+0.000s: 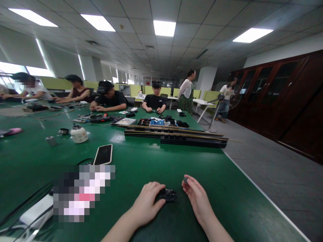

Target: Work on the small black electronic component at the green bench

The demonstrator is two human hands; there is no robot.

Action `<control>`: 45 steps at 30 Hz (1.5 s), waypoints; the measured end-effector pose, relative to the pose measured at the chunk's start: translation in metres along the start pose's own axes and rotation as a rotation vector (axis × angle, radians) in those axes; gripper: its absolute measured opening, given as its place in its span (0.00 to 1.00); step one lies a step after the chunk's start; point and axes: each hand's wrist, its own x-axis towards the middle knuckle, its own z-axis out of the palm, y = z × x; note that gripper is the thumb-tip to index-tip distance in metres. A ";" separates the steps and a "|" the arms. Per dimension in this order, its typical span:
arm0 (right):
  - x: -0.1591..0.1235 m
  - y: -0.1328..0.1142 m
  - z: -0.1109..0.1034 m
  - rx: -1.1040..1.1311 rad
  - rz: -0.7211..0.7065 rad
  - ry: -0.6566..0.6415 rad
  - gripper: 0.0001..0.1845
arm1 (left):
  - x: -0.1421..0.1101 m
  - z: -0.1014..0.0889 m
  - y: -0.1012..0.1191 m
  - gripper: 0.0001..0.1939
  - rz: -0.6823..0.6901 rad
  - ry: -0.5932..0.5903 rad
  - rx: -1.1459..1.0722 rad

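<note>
On the green table near me lies a small black part (170, 195) with fine detail on its upper side; its exact kind is hard to make out. My left hand (148, 203) grips its left end between thumb and fingers. To the right, apart from the black part, my right hand (196, 198) is raised a little with thumb and fingertips pinched together. Between those fingertips is a small dark grey piece (186, 180), mostly covered by the fingers and too small to name.
A phone (103, 154), a round patterned jar (79, 134) and a grey cylinder (51, 141) lie to the left, with a white power strip (37, 208) and cables nearer. Long black rails (194, 143) with thin brass rods cross farther back. Several people sit around the table (141, 164).
</note>
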 end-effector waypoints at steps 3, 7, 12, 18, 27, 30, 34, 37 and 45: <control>0.000 0.000 0.000 0.015 0.001 0.006 0.21 | 0.000 0.000 -0.001 0.19 0.000 -0.002 0.002; 0.002 0.001 -0.001 -0.004 -0.010 0.004 0.20 | 0.000 0.000 -0.001 0.19 0.000 0.001 0.011; 0.004 0.003 -0.003 -0.008 -0.019 -0.002 0.20 | 0.000 0.000 -0.001 0.19 0.005 -0.002 0.019; 0.003 0.003 -0.003 0.023 -0.001 -0.014 0.21 | 0.001 0.000 -0.001 0.19 0.007 0.005 0.013; 0.002 0.001 -0.001 -0.002 -0.011 -0.001 0.22 | 0.001 0.001 -0.001 0.19 -0.005 0.008 -0.006; 0.002 0.001 -0.002 -0.006 -0.010 -0.008 0.21 | 0.001 0.001 -0.001 0.19 -0.002 0.013 -0.014; 0.002 0.001 -0.002 0.009 -0.002 -0.014 0.21 | 0.001 0.002 -0.001 0.19 -0.001 0.013 -0.013; 0.002 0.001 -0.003 0.026 0.009 -0.017 0.21 | 0.001 0.002 -0.002 0.19 0.003 0.012 -0.008; 0.000 -0.002 0.000 0.015 0.013 0.009 0.23 | 0.001 0.002 -0.002 0.20 -0.003 0.007 -0.009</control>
